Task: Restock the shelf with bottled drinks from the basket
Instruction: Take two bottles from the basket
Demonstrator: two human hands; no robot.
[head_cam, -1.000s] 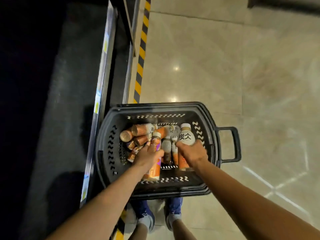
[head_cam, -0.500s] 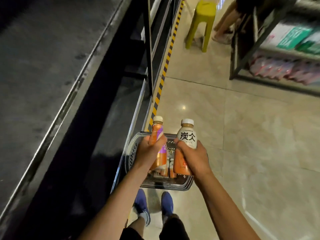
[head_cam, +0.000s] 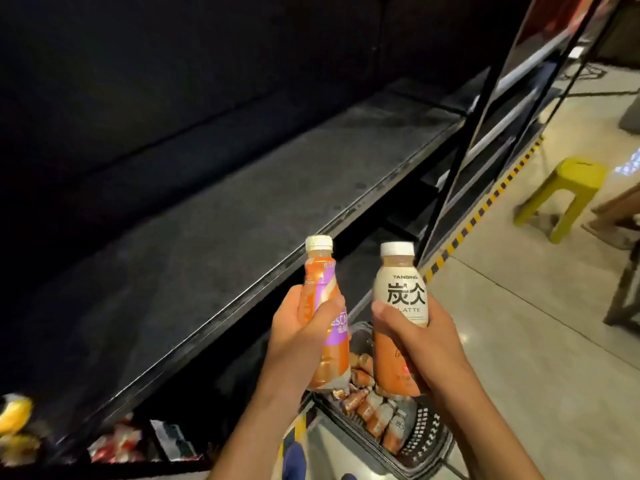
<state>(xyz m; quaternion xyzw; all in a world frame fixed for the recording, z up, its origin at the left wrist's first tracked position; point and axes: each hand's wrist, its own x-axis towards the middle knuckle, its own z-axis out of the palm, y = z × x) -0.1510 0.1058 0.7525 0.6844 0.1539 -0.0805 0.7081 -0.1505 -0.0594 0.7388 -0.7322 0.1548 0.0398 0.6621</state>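
My left hand [head_cam: 298,341] grips an orange and purple bottle [head_cam: 323,299] with a white cap, held upright. My right hand [head_cam: 419,344] grips a cream and brown latte bottle [head_cam: 401,296], also upright. Both bottles are raised side by side in front of the dark shelf board [head_cam: 207,258], just off its front edge. Below my hands the black basket [head_cam: 426,441] stands on the floor with several more bottles [head_cam: 374,410] lying in it.
A black upright post [head_cam: 460,161] of the shelving rises to the right of the bottles. Yellow-black tape [head_cam: 485,206] runs along the floor. A yellow stool [head_cam: 568,188] stands at the right. Packaged goods [head_cam: 117,441] lie on a lower shelf at bottom left.
Both hands have lifted their bottles out of the basket and up to shelf height. My view has swung from the basket up toward the dark shelf.
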